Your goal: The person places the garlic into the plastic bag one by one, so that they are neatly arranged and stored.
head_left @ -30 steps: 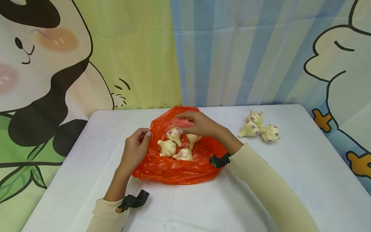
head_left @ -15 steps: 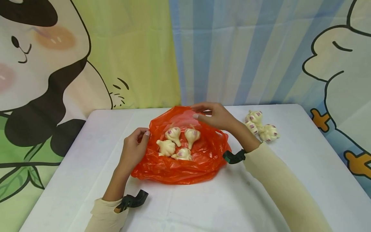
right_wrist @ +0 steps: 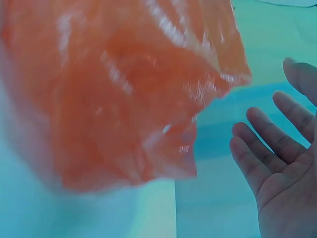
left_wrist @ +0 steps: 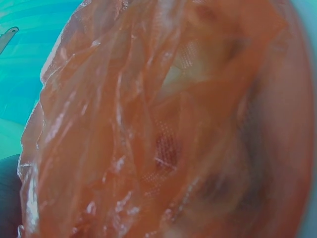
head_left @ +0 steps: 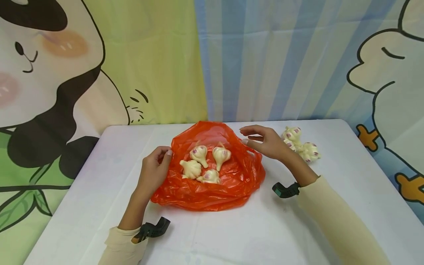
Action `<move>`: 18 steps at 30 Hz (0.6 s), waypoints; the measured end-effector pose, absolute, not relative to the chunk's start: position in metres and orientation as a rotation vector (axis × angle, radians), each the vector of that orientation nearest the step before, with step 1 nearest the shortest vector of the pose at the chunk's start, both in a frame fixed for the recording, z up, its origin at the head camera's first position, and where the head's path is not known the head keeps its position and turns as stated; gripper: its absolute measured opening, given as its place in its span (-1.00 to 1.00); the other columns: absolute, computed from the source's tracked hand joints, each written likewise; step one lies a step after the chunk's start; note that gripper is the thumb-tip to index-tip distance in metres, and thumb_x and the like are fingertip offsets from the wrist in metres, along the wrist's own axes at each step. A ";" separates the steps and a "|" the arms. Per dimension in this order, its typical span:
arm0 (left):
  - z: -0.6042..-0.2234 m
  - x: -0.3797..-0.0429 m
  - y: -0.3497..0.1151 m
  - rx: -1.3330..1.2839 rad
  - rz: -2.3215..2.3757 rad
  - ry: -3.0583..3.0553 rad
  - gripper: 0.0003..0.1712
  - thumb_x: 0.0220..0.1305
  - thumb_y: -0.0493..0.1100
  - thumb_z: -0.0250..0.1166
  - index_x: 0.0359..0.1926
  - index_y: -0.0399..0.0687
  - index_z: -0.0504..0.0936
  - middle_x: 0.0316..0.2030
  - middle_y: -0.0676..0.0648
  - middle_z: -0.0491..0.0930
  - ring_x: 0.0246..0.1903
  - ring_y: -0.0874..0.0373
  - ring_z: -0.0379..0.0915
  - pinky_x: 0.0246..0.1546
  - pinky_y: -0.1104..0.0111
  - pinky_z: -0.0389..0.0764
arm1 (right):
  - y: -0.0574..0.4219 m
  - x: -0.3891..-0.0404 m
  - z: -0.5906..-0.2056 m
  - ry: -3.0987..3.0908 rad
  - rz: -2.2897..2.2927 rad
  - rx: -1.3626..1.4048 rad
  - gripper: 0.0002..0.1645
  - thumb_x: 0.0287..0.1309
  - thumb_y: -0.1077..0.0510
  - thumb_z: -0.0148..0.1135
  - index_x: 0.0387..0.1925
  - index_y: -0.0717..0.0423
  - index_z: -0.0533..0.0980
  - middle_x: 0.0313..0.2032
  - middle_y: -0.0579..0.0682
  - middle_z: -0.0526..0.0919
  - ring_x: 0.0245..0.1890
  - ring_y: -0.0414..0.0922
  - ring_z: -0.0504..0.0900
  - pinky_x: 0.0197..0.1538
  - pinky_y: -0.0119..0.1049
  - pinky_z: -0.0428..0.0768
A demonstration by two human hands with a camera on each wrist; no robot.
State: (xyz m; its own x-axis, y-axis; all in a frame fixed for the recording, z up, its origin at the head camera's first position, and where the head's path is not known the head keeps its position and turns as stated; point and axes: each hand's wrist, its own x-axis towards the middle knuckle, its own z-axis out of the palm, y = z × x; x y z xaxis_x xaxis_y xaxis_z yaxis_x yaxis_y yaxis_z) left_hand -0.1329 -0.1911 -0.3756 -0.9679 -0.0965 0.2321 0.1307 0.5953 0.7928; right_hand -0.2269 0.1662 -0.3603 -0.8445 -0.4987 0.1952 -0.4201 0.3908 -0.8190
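A red plastic bag (head_left: 198, 197) lies spread with its mouth facing up, and several garlic bulbs (head_left: 191, 169) rest inside it. My left hand (head_left: 153, 171) pinches the bag's left rim between thumb and fingers. To the right of the bag, my right hand (head_left: 269, 143) is held raised, holding nothing. In the right wrist view its fingers (right_wrist: 267, 134) are spread, apart from the crinkled bag (right_wrist: 124, 114). The left wrist view is mostly filled by the see-through bag wall (left_wrist: 99, 148), with the bulbs blurred behind it.
Three more garlic bulbs (head_left: 309, 151) sit together at the back right of the white table (head_left: 212, 239), partly behind my right hand. A cartoon-printed curtain (head_left: 159, 55) hangs behind the table. A black camera mount (head_left: 152, 229) is strapped to each wrist.
My right hand has left the inside of the bag, empty, and moved right toward the three loose bulbs. The bulb it was touching now lies in the bag. My left hand stays at the rim.
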 end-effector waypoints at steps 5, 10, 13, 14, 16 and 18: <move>-0.376 -0.133 -0.192 -0.038 -1.312 -2.571 -0.62 0.49 0.02 0.05 0.00 -0.17 0.58 -0.27 -0.10 0.62 -0.38 0.06 0.45 -0.37 0.46 0.56 | 0.186 -0.223 -0.365 2.621 -1.469 -0.843 -0.50 0.24 0.13 0.30 0.17 0.22 0.48 0.15 0.13 0.53 0.16 0.12 0.49 0.14 0.05 0.46; -0.376 -0.132 -0.193 -0.049 -1.298 -2.565 -0.62 0.49 0.02 0.05 0.00 -0.17 0.58 -0.27 -0.09 0.62 -0.37 0.07 0.46 -0.36 0.46 0.57 | 0.204 -0.222 -0.365 2.726 -1.440 -0.804 -0.50 0.23 0.11 0.32 0.16 0.19 0.50 0.15 0.13 0.53 0.16 0.10 0.49 0.14 0.05 0.44; -0.376 -0.132 -0.193 -0.053 -1.295 -2.560 -0.62 0.48 0.02 0.06 0.00 -0.18 0.58 -0.28 -0.10 0.62 -0.38 0.07 0.45 -0.37 0.46 0.56 | 0.216 -0.219 -0.364 2.768 -1.426 -0.721 -0.47 0.24 0.05 0.31 0.18 0.17 0.48 0.16 0.13 0.52 0.19 0.11 0.47 0.15 0.03 0.44; -0.376 -0.132 -0.193 -0.055 -1.294 -2.559 -0.62 0.49 0.01 0.06 0.00 -0.19 0.58 -0.28 -0.10 0.62 -0.38 0.07 0.45 -0.37 0.46 0.56 | 0.221 -0.217 -0.364 2.776 -1.432 -0.681 -0.46 0.25 0.03 0.30 0.20 0.15 0.48 0.17 0.12 0.52 0.20 0.10 0.46 0.15 0.00 0.43; -0.375 -0.132 -0.193 -0.061 -1.290 -2.553 -0.63 0.49 0.01 0.06 -0.01 -0.19 0.58 -0.29 -0.10 0.62 -0.39 0.07 0.44 -0.39 0.46 0.55 | 0.230 -0.214 -0.365 2.794 -1.444 -0.597 -0.45 0.26 0.00 0.29 0.22 0.12 0.46 0.18 0.11 0.51 0.21 0.06 0.45 0.16 -0.08 0.43; -0.375 -0.132 -0.194 -0.063 -1.289 -2.549 -0.63 0.49 0.01 0.06 -0.01 -0.19 0.58 -0.31 -0.09 0.61 -0.39 0.07 0.44 -0.40 0.45 0.55 | 0.239 -0.211 -0.367 2.807 -1.472 -0.529 -0.44 0.27 0.01 0.28 0.23 0.11 0.45 0.18 0.09 0.50 0.22 0.04 0.44 0.17 -0.18 0.41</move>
